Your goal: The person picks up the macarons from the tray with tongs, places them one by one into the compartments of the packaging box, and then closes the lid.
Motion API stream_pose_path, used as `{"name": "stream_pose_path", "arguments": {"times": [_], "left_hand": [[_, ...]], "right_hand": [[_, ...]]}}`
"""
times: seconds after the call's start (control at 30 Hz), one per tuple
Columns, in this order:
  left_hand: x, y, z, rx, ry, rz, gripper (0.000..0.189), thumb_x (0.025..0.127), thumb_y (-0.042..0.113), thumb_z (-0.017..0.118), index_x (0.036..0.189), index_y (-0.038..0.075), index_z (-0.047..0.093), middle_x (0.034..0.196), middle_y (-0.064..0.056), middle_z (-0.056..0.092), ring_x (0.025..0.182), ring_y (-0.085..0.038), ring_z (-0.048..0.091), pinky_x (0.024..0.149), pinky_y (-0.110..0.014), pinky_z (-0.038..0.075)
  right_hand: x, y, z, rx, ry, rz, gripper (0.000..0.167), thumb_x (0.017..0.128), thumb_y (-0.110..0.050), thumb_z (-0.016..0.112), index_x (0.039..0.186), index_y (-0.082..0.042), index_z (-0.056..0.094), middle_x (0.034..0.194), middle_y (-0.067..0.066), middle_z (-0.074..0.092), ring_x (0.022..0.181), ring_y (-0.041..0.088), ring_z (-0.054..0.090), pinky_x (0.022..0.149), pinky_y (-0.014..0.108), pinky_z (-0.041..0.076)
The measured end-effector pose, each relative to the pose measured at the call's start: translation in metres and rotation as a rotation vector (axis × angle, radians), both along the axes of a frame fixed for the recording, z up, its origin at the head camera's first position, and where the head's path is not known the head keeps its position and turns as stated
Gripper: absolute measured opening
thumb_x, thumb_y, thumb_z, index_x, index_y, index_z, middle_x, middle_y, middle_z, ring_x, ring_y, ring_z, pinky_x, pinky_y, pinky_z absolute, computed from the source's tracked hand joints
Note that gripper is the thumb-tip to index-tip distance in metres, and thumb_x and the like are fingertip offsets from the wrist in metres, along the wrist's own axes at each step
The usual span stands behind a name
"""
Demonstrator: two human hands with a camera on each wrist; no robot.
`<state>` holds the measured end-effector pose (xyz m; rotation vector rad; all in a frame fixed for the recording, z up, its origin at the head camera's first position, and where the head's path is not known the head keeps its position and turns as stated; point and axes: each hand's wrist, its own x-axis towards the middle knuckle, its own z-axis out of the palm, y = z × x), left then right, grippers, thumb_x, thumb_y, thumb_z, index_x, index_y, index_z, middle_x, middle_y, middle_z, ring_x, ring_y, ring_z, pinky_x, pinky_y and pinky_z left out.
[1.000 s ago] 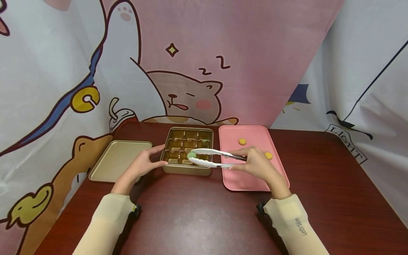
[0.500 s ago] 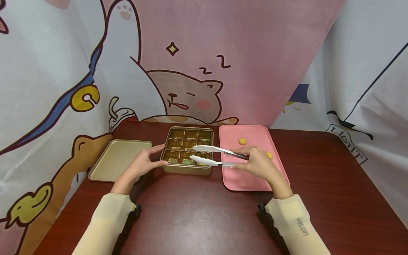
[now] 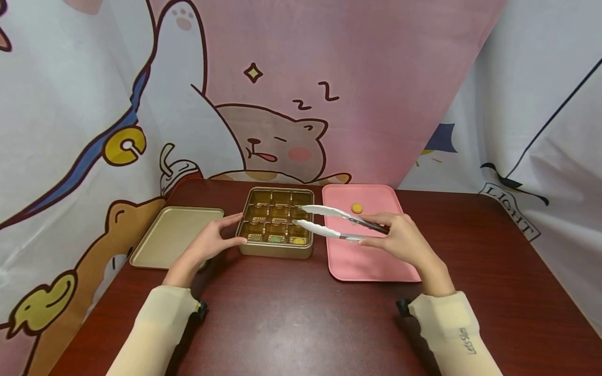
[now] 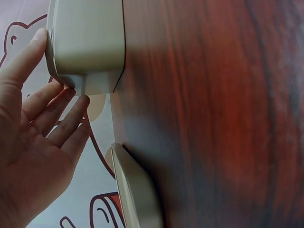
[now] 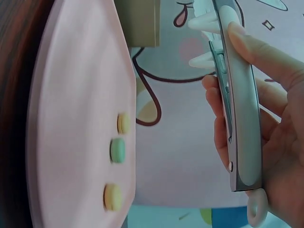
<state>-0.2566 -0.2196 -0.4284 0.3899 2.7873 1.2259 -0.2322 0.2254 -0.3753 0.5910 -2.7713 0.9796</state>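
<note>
My left hand (image 3: 211, 241) steadies the left side of a gold tin box (image 3: 275, 251), thumb at its front corner. In the left wrist view its fingertips touch the box wall (image 4: 90, 42). My right hand (image 3: 402, 237) grips kitchen tongs (image 3: 350, 215) with white tips. The tongs' arms are spread with nothing between them, tips over the right part of the box. Inside the box's divided insert, a green macaron (image 3: 276, 238) sits front middle and a yellow macaron (image 3: 299, 241) front right. In the right wrist view, two yellow macarons (image 5: 112, 197) and a green macaron (image 5: 118, 150) rest on the pink tray.
The pink tray (image 3: 357, 263) lies right of the box, with a yellow macaron (image 3: 357, 208) near its back; the right hand and tongs cover part of it. A gold lid (image 3: 176, 235) lies on the dark wooden table (image 3: 291, 313) at the left. A printed curtain (image 3: 390, 94) hangs behind.
The tongs held a green macaron over the front middle compartment, then released it there. The right hand has since moved right with the tongs toward the tray. The left hand stays at the box.
</note>
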Motion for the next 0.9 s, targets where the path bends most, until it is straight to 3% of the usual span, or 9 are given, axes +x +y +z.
{"name": "stream_pose_path", "arguments": {"times": [0.13,0.27,0.6,0.9], "left_hand": [[0.000,-0.001,-0.001,-0.005,0.001,0.002,0.072,0.088,0.026,0.078,0.150,0.010,0.045,0.158,-0.012,0.042,0.148,-0.038,0.031,0.119,-0.060,0.026],[0.000,-0.001,-0.002,-0.004,0.002,0.002,0.072,0.088,0.026,0.078,0.150,0.009,0.046,0.157,-0.012,0.042,0.148,-0.038,0.031,0.119,-0.060,0.026],[-0.001,-0.001,-0.002,0.002,0.005,0.002,0.074,0.087,0.026,0.078,0.150,0.009,0.045,0.158,-0.011,0.042,0.149,-0.037,0.031,0.119,-0.059,0.025],[0.000,0.000,-0.002,0.015,-0.004,0.009,0.074,0.087,0.026,0.079,0.151,0.010,0.045,0.158,-0.010,0.042,0.149,-0.036,0.031,0.119,-0.059,0.026]], "right_hand": [[0.001,0.011,0.003,0.017,0.011,-0.024,0.054,0.073,-0.025,0.090,0.121,-0.008,0.073,0.102,0.007,0.076,0.080,0.018,0.059,0.066,0.022,0.047],[0.003,0.021,0.007,0.025,-0.004,-0.066,0.055,0.075,-0.029,0.089,0.122,-0.007,0.073,0.090,0.007,0.073,0.074,0.018,0.052,0.059,0.022,0.042],[0.011,0.048,0.013,0.055,0.003,-0.164,0.063,0.076,-0.038,0.087,0.126,-0.004,0.070,0.112,0.018,0.073,0.089,0.025,0.060,0.067,0.017,0.045],[0.016,0.068,0.009,0.078,0.029,-0.223,0.059,0.076,-0.042,0.086,0.125,-0.012,0.072,0.111,0.015,0.075,0.084,0.020,0.057,0.064,0.016,0.041]]}}
